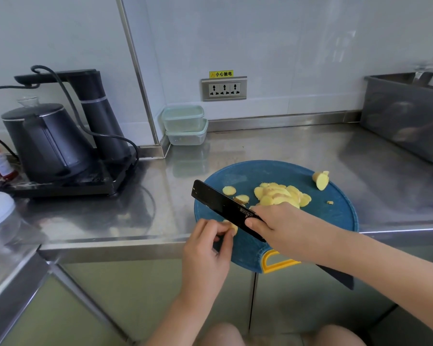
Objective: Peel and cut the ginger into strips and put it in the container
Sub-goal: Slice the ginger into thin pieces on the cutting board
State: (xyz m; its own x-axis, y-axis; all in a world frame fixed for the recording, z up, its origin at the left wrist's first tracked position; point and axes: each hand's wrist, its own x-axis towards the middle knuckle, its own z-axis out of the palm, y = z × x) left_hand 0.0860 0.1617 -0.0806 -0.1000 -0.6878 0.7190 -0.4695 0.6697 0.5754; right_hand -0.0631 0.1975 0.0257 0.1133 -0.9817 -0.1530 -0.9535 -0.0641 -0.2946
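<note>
On the blue round cutting board (pixel 335 221), a heap of pale yellow ginger slices (pixel 281 196) lies near the middle. Two loose slices lie just to its left, and a thicker ginger chunk (pixel 321 180) sits at the far right rim. A small ginger piece (pixel 232 227) sits at the board's near left edge, pinched by the curled fingers (pixel 211 227) of the left hand (pixel 205 248), just beside the blade of the black knife (pixel 220 203). The right hand (pixel 278 226) grips the knife, fingers wrapped round the handle and thumb against the blade's side. The blade slants toward the far left. The board rests on a steel surface (pixel 285 151), its yellow handle overhanging the near edge. Two stacked lidded containers (pixel 185 126) stand in the back corner, well apart from the board, and a black kettle (pixel 45 138) stands to the left.
</note>
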